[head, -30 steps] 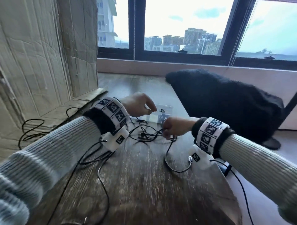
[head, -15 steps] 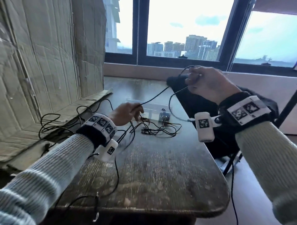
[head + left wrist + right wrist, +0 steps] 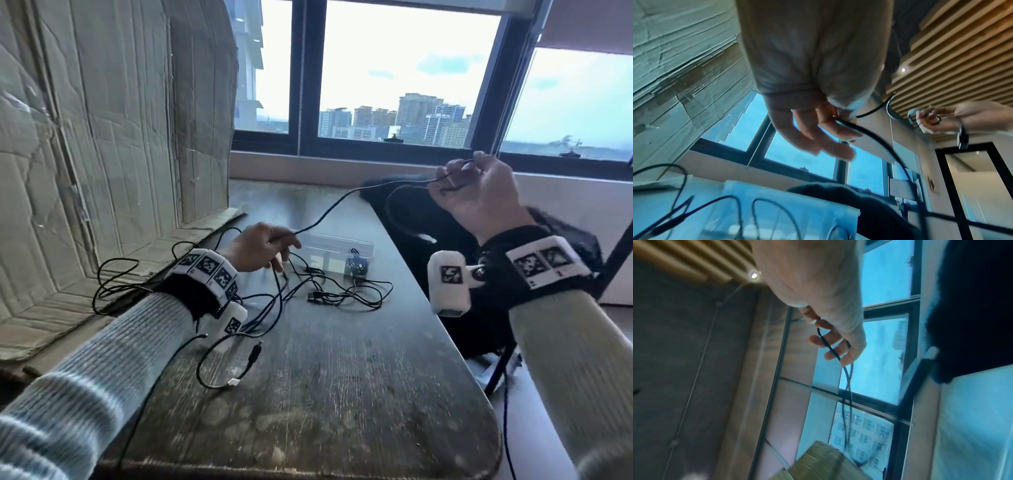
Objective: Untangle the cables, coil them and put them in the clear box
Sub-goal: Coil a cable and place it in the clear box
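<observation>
A thin black cable [image 3: 329,212] stretches through the air between my two hands. My right hand [image 3: 476,192] is raised over the table's right edge and holds a small loop of that cable [image 3: 828,344] in its curled fingers. My left hand [image 3: 263,246] hovers low near the clear box [image 3: 337,251] and pinches the cable [image 3: 851,125] between thumb and fingers. A tangle of black cables [image 3: 346,291] lies on the table in front of the box. Another black cable with a plug [image 3: 255,353] curls near my left wrist.
The dark wooden table [image 3: 325,394] has a rounded front right corner. Flattened cardboard [image 3: 102,137] stands along the left, with loose cable [image 3: 113,284] on its flap. A black fuzzy chair [image 3: 445,246] sits right of the table. Windows [image 3: 394,85] line the back.
My right hand rose from the tangle on the table to up at the right, pulling a cable out taut. My left hand took hold of the same cable lower down.
</observation>
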The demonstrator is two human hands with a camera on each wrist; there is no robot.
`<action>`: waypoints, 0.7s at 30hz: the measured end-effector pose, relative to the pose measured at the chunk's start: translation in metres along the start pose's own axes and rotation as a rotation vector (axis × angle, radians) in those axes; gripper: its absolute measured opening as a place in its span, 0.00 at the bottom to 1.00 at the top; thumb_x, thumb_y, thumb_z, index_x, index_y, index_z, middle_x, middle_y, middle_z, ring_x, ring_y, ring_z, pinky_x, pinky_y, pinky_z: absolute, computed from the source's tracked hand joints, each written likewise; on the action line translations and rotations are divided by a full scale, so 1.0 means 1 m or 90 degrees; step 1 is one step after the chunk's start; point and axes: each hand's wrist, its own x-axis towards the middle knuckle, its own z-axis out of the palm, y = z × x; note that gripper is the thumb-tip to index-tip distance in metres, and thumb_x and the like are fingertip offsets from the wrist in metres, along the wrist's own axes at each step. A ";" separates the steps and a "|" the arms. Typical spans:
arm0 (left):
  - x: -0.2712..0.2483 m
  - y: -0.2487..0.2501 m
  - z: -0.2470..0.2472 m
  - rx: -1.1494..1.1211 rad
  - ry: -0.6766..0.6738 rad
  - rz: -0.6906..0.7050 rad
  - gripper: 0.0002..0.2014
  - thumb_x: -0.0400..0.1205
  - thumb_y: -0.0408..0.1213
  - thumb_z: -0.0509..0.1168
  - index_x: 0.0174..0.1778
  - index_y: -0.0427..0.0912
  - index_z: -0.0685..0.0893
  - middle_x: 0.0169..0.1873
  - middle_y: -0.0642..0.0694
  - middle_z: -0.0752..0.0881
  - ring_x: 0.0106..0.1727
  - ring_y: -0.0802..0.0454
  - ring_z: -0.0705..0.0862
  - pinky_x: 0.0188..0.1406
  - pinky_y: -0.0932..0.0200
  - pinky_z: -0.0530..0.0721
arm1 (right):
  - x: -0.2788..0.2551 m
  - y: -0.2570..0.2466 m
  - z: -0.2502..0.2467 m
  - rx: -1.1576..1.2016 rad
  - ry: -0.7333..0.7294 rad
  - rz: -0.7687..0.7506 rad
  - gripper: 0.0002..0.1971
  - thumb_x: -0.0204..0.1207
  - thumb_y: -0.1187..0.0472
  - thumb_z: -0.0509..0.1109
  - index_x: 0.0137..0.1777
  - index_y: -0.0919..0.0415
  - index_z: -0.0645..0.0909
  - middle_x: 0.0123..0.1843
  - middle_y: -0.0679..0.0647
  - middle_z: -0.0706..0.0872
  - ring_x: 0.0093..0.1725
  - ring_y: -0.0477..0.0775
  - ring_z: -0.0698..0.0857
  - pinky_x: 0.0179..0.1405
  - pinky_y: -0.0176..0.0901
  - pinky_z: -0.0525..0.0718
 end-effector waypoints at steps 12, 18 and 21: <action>0.031 0.051 0.002 -0.016 0.221 0.118 0.05 0.79 0.51 0.68 0.41 0.64 0.90 0.36 0.65 0.90 0.29 0.56 0.89 0.46 0.50 0.88 | 0.014 0.081 0.038 -0.741 -0.213 -0.293 0.06 0.77 0.52 0.72 0.45 0.48 0.90 0.41 0.40 0.90 0.39 0.34 0.85 0.43 0.32 0.81; 0.043 0.047 0.007 -0.118 0.254 0.148 0.05 0.80 0.42 0.70 0.45 0.59 0.89 0.33 0.60 0.91 0.26 0.56 0.85 0.39 0.54 0.87 | 0.017 0.082 0.026 -0.810 -0.293 -0.238 0.06 0.74 0.51 0.75 0.44 0.52 0.91 0.40 0.47 0.91 0.34 0.40 0.84 0.37 0.37 0.81; 0.052 0.051 0.007 -0.167 0.278 0.170 0.06 0.79 0.37 0.70 0.48 0.51 0.90 0.31 0.60 0.90 0.25 0.55 0.86 0.34 0.60 0.87 | 0.013 0.077 0.025 -0.807 -0.290 -0.260 0.09 0.78 0.54 0.72 0.44 0.57 0.91 0.37 0.47 0.90 0.31 0.35 0.81 0.33 0.30 0.75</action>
